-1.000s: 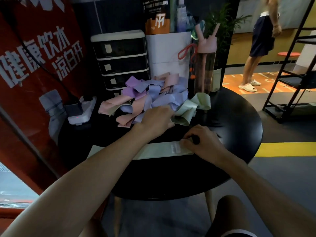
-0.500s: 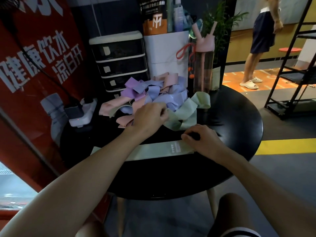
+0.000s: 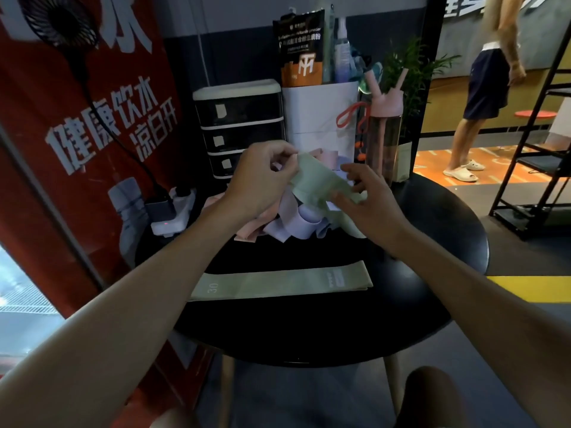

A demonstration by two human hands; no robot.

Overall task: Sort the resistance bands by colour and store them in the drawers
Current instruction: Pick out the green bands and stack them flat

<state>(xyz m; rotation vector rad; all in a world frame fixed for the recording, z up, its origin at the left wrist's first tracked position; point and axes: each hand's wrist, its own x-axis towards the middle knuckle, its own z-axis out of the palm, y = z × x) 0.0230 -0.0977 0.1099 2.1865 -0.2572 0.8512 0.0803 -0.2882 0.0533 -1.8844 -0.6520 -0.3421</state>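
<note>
Two hands held one green band [image 3: 318, 185] up over a pile of pink and purple bands [image 3: 296, 227]. The left hand [image 3: 262, 177] pinched one end and the right hand [image 3: 367, 208] pinched the other. A second green band [image 3: 278, 282] lay flat on the black table [image 3: 432, 230]. Three drawers [image 3: 241, 131] stood behind.

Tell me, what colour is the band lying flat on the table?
The band is pale green; head view.

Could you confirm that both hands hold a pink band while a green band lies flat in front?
Not quite: the head view shows the held band is green, not pink. The left hand and right hand do hold it. The rest stands.
</note>
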